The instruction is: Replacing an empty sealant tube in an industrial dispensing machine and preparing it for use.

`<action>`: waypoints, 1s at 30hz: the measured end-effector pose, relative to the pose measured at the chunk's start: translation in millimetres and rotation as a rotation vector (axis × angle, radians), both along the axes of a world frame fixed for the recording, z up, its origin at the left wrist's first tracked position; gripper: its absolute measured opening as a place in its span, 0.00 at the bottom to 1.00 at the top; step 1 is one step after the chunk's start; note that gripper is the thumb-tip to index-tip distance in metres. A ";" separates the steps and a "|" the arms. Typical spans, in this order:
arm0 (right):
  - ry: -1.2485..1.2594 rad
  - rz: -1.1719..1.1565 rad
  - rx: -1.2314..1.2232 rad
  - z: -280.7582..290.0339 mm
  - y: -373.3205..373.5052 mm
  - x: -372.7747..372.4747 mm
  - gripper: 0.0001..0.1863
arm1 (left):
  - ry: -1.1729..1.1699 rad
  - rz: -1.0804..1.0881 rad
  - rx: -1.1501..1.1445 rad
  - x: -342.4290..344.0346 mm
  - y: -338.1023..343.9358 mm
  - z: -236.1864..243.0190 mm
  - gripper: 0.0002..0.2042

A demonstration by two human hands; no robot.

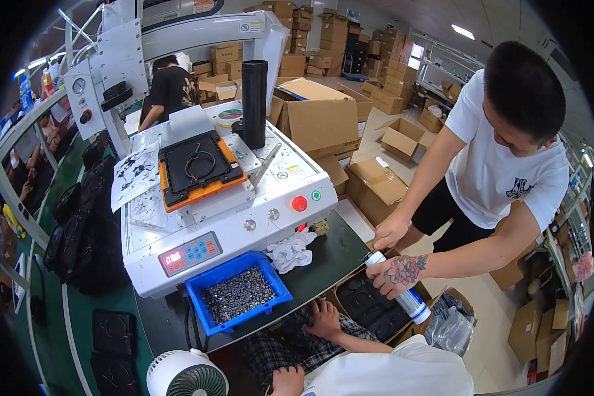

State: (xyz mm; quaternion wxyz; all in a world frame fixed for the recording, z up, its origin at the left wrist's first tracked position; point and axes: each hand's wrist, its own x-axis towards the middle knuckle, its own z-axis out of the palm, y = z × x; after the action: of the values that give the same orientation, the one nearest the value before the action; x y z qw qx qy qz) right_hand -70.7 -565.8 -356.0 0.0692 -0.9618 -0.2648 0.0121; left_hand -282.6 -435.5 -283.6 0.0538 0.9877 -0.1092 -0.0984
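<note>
My right hand lies on my plaid shorts with its fingers spread, holding nothing. Lower down, my left hand rests on the shorts near the picture's lower edge; its fingers show only in part and look laid out flat. In front of me stands a white bench machine. On its orange fixture sits a black plastic housing with a thin cable looped on top. A blue bin full of small metal parts stands between the machine and my legs.
A co-worker on the right holds a white and blue can in both hands, over a carton of black parts. A white fan stands at the lower left. A crumpled cloth lies by the machine. Open cartons stand behind.
</note>
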 end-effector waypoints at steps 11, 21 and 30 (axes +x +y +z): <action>0.035 -0.004 0.009 1.5 0.4 0.6 0.52 | -0.002 0.008 0.009 -0.3 -1.7 0.7 0.16; 0.031 -0.004 0.020 4.6 1.8 0.0 0.52 | -0.062 0.006 0.012 -1.8 -0.3 -6.4 0.15; 0.062 -0.020 0.005 5.8 2.6 -0.1 0.52 | -0.050 0.006 -0.006 -0.8 -0.6 0.1 0.15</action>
State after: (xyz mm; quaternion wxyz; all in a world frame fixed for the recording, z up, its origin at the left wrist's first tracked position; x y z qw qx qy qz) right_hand -70.8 -563.2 -350.3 0.0801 -0.9634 -0.2527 0.0406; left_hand -283.4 -436.1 -283.4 0.0541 0.9900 -0.1079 -0.0731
